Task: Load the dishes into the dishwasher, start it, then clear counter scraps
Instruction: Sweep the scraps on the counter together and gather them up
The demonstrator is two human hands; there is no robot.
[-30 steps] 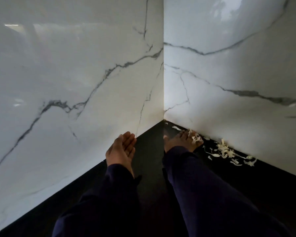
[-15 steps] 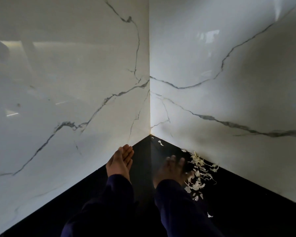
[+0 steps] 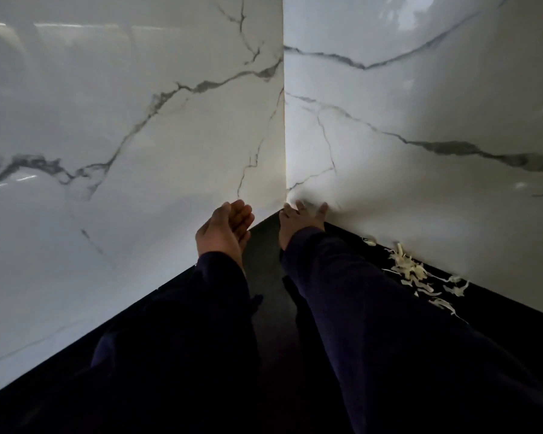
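Reaching back into the far corner after its sweep half a second ago, the right hand lies open and empty, left hand cupped open, scraps still uncollected along the right wall

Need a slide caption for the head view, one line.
Both hands reach into the marble corner: left hand cupped, right hand open at the wall, pale scraps on the black counter.

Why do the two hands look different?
The left hand is cupped with its fingers together, on the left of the counter. The right hand is spread and blurry, reaching into the far corner, nearer the scraps. Both are empty and wear dark sleeves.
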